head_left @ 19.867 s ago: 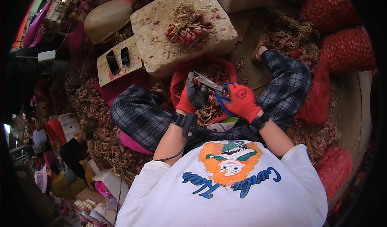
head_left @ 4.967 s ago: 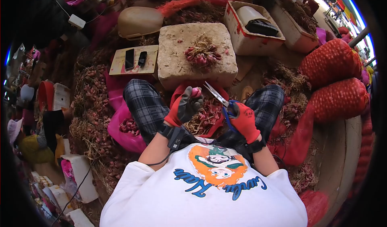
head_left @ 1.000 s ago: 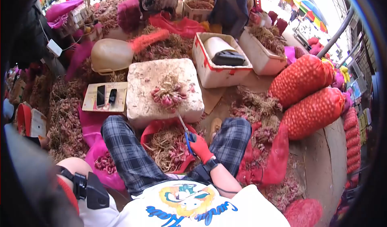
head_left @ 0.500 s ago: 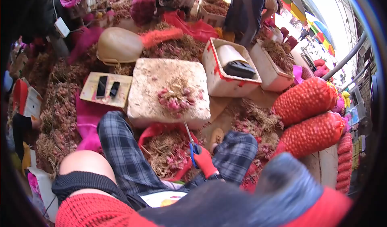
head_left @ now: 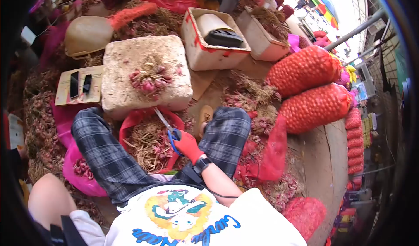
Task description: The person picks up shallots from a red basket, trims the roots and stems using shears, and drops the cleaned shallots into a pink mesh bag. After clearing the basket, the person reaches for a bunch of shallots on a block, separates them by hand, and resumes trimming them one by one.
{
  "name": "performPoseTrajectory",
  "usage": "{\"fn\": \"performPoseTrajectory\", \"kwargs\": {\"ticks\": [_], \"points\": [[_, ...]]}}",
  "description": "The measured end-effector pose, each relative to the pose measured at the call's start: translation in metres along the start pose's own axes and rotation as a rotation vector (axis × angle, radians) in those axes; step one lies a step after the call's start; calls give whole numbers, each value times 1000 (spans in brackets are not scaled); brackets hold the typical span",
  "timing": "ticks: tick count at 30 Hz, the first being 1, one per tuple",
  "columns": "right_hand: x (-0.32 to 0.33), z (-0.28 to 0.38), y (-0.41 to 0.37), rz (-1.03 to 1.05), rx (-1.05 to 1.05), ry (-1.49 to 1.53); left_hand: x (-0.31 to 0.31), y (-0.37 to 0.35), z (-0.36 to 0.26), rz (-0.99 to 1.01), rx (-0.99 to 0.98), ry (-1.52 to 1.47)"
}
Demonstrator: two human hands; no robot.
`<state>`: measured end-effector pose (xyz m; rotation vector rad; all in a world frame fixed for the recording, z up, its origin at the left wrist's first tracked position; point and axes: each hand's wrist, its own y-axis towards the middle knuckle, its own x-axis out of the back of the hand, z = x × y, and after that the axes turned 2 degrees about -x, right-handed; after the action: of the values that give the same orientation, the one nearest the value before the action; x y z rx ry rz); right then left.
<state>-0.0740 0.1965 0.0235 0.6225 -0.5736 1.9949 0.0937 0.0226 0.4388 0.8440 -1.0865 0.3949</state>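
Note:
My right hand point(head_left: 188, 147), in a red glove, is closed on the blue-handled scissors point(head_left: 165, 120). Its blades point up toward the front edge of a white foam box point(head_left: 114, 86). A bunch of shallots point(head_left: 149, 81) with dry roots and stalks lies on the box top, just beyond the scissor tips. Under the blades, between my knees, a red bag point(head_left: 124, 130) holds dry stalks point(head_left: 150, 139). My left hand is out of frame; a bent bare limb shows at the lower left.
Two phones lie on a small board point(head_left: 65, 91) left of the box. Behind stand an upturned beige tub point(head_left: 88, 34) and an open foam box point(head_left: 214, 58). Full red net sacks point(head_left: 314, 108) lie at right. Loose shallots point(head_left: 251, 102) and pink bags cover much of the floor.
The view has swung right and down, so the box and scissors appear farther left and higher. Blurred dark-blue and red cloth at the bottom is gone; a printed white shirt now shows there.

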Motion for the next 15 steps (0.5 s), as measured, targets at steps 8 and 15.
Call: {"fn": "performPoseTrajectory", "kwargs": {"ticks": [8, 15], "points": [[16, 25, 0, 124, -78, 57, -4, -11, 5, 135, -158, -194], [75, 54, 34, 279, -302, 931, -225, -59, 92, 74, 1011, -1460]]}}
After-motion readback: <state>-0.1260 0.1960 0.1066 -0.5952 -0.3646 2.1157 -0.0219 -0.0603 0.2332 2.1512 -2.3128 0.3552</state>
